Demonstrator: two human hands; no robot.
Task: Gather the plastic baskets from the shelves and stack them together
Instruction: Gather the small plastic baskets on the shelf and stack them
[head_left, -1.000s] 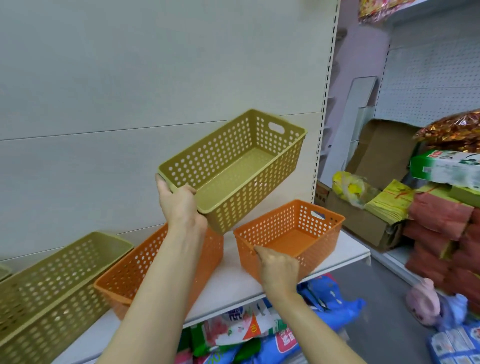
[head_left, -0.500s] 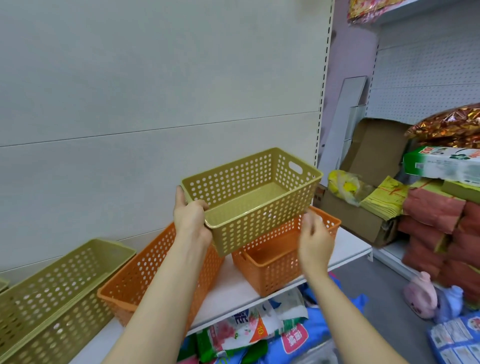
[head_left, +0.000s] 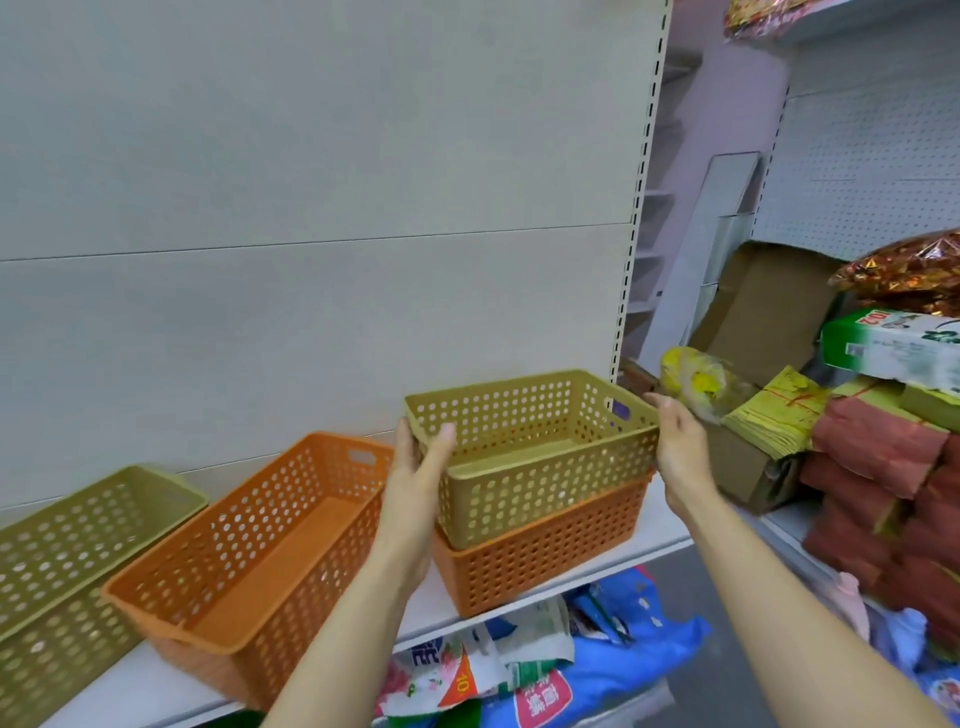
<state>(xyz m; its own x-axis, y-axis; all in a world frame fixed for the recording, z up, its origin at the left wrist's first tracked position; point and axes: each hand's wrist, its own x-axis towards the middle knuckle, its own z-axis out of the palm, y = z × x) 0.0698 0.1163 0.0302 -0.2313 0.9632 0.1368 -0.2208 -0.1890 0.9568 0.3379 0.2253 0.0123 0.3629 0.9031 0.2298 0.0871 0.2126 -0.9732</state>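
A perforated olive-green basket (head_left: 540, 478) sits nested partway into an orange basket (head_left: 545, 561) at the right end of the white shelf (head_left: 665, 525). My left hand (head_left: 415, 478) grips the green basket's left end, thumb over the rim. At its right end, my right hand (head_left: 680, 447) rests against the rim with fingers extended. To the left, a second orange basket (head_left: 249, 551) stands on the shelf, and another olive-green basket (head_left: 67, 561) sits at the far left.
Behind the shelf is a plain beige back panel (head_left: 311, 208). Right of it are cardboard boxes (head_left: 763, 312), yellow paper bundles (head_left: 779, 415) and red packs (head_left: 878, 457). Bagged goods (head_left: 545, 670) lie below the shelf.
The green basket came down from the air and to the right into the right orange basket. My right hand left the orange basket's near rim and moved to the green basket's right end.
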